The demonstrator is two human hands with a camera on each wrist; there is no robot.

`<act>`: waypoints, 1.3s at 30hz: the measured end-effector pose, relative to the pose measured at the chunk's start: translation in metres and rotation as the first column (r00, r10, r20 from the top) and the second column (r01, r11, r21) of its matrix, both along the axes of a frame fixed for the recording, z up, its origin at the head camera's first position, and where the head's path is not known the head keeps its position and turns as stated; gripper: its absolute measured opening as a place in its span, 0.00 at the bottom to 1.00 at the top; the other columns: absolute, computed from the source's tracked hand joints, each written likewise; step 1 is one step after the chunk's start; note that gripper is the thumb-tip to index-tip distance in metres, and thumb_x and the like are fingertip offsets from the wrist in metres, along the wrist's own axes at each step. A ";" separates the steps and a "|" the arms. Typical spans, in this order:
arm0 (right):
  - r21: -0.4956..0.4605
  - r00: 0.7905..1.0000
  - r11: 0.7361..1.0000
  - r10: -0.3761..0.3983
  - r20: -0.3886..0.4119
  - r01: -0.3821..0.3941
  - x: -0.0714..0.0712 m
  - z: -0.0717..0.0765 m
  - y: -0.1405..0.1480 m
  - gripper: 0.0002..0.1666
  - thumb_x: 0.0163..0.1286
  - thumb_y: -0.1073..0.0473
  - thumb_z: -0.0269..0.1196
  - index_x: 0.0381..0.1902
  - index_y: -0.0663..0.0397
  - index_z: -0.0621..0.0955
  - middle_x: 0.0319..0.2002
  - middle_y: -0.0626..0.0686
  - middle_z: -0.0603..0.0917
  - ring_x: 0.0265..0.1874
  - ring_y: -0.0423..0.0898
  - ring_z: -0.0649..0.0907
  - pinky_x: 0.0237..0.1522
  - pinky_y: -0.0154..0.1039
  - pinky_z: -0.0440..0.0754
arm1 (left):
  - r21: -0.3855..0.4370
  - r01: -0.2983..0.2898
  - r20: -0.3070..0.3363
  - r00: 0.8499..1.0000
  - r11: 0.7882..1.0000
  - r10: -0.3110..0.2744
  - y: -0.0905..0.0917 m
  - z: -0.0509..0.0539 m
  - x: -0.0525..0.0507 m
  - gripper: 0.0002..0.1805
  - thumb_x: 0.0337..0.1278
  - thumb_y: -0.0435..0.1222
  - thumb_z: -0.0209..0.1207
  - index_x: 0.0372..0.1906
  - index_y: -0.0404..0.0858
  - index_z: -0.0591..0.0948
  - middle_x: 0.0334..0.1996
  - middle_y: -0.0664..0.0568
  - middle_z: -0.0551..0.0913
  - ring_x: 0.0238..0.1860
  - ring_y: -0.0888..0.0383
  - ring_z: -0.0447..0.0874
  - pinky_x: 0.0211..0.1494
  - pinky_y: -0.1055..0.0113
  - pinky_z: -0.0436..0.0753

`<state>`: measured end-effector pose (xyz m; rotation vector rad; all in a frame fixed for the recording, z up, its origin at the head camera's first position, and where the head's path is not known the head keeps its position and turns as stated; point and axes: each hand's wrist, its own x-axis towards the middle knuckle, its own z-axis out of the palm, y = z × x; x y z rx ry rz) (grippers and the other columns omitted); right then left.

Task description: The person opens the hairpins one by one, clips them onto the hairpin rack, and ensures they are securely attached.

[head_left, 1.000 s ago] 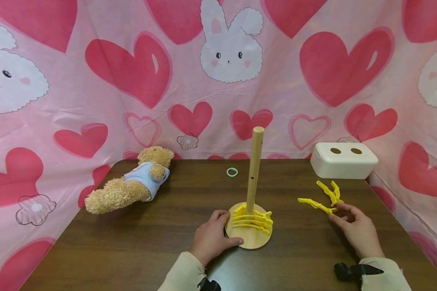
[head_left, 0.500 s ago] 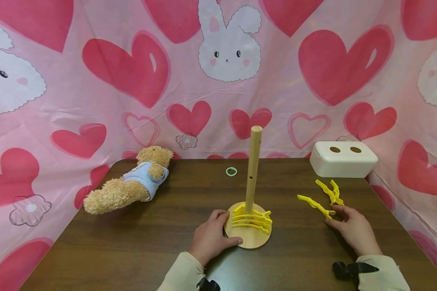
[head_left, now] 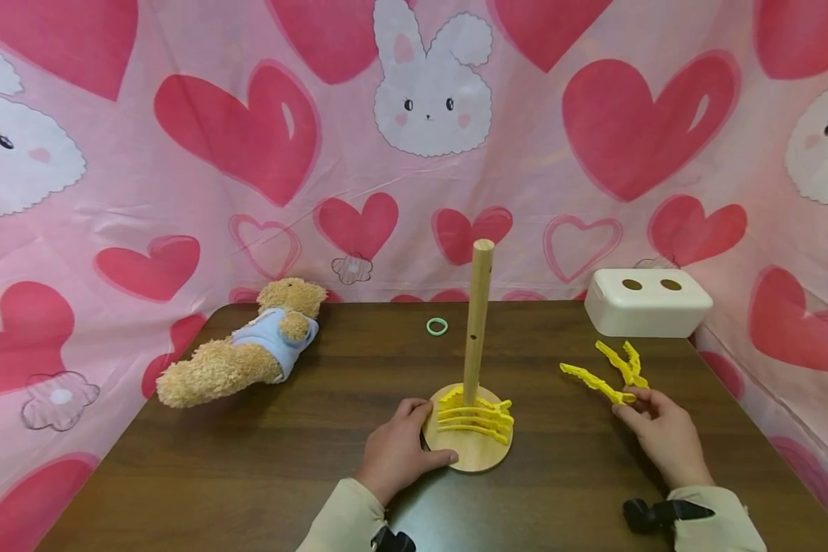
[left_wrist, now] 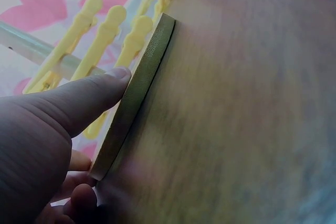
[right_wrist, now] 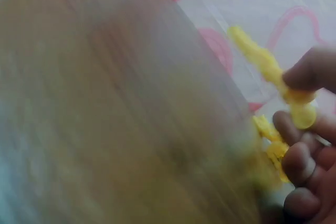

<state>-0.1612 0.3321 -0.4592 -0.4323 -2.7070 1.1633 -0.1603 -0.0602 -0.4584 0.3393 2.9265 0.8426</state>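
Note:
My left hand (head_left: pixel 396 452) grips the near left edge of a round wooden base (head_left: pixel 472 458), its thumb over the rim in the left wrist view. From that base rises an upright wooden post (head_left: pixel 478 330). Several yellow alligator hair clips (head_left: pixel 474 422) lie side by side on the base, in front of the post. Over to the right, my right hand (head_left: pixel 668 445) pinches one end of another yellow hair clip (right_wrist: pixel 262 62) between thumb and fingers; its long end points left. Just beyond it, a V-shaped yellow hair clip (head_left: pixel 624 366) lies on the table.
A plush bear (head_left: pixel 244 353) in a blue top lies at the left. Behind the post is a small green ring (head_left: pixel 437 327). A white box (head_left: pixel 648 307) with two round holes stands at the back right. Pink heart-patterned cloth (head_left: pixel 428 184) hangs behind the dark wooden table (head_left: pixel 248 475).
My right hand has shifted slightly left, and the hair clip in it has come away a little from the V-shaped one and tilted. The left hand stays on the base.

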 end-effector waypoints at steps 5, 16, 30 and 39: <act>-0.117 0.997 0.993 -0.037 -0.060 0.030 0.001 -0.001 -0.008 0.29 0.69 0.46 0.67 0.56 0.65 0.79 0.46 0.59 0.83 0.34 0.39 0.76 0.31 0.27 0.75 | 0.005 0.001 0.010 1.000 1.000 -0.001 0.000 0.001 0.001 0.52 0.40 0.68 0.70 0.69 0.42 0.75 0.63 0.53 0.74 0.52 0.49 0.82 0.52 0.45 0.80; -0.272 0.992 0.955 0.105 -0.072 -0.120 -0.001 0.001 -0.029 0.28 0.70 0.46 0.66 0.55 0.64 0.80 0.26 0.50 0.80 0.24 0.45 0.75 0.25 0.36 0.73 | 0.006 0.002 -0.004 1.000 1.000 -0.002 0.000 0.002 0.002 0.51 0.41 0.67 0.70 0.68 0.41 0.76 0.62 0.52 0.74 0.53 0.49 0.82 0.52 0.46 0.80; -0.299 0.972 0.927 0.195 -0.133 -0.227 0.003 0.005 -0.050 0.25 0.70 0.50 0.67 0.56 0.61 0.81 0.34 0.53 0.85 0.22 0.45 0.76 0.23 0.37 0.76 | -0.003 -0.001 0.005 1.000 1.000 0.001 0.000 0.001 0.000 0.51 0.40 0.67 0.70 0.68 0.42 0.75 0.62 0.52 0.74 0.53 0.49 0.81 0.53 0.45 0.79; -0.189 0.935 0.930 0.272 -0.228 -0.316 0.010 0.011 -0.066 0.18 0.69 0.55 0.68 0.52 0.58 0.84 0.34 0.52 0.88 0.24 0.42 0.78 0.24 0.35 0.76 | -0.015 0.011 -0.029 1.000 1.000 -0.012 0.000 0.004 0.002 0.50 0.41 0.66 0.71 0.67 0.41 0.76 0.61 0.52 0.75 0.51 0.50 0.82 0.50 0.48 0.81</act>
